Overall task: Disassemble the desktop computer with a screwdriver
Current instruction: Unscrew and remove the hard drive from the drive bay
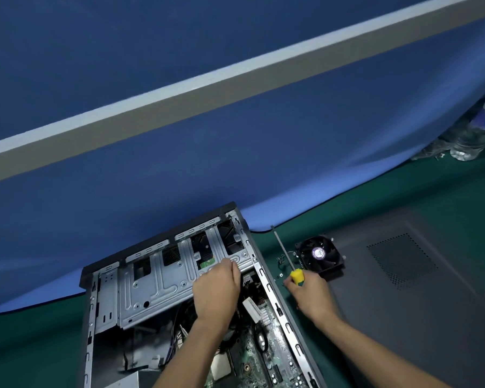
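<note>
An open desktop computer case (266,278) lies on the green mat, with its grey metal drive cage (157,287) across the upper part and the green motherboard (263,357) below. My left hand (217,289) reaches into the case at the cage's right edge, fingers curled downward; what they hold is hidden. Just right of the case, my right hand (310,296) grips a screwdriver (284,254) by its yellow and green handle, shaft pointing up and left.
A removed black cooling fan (321,256) sits right of the screwdriver, partly on the detached grey side panel (409,289). Small screws (280,260) lie on the mat beside it. A plastic water bottle (476,133) stands far right. A blue partition rises behind.
</note>
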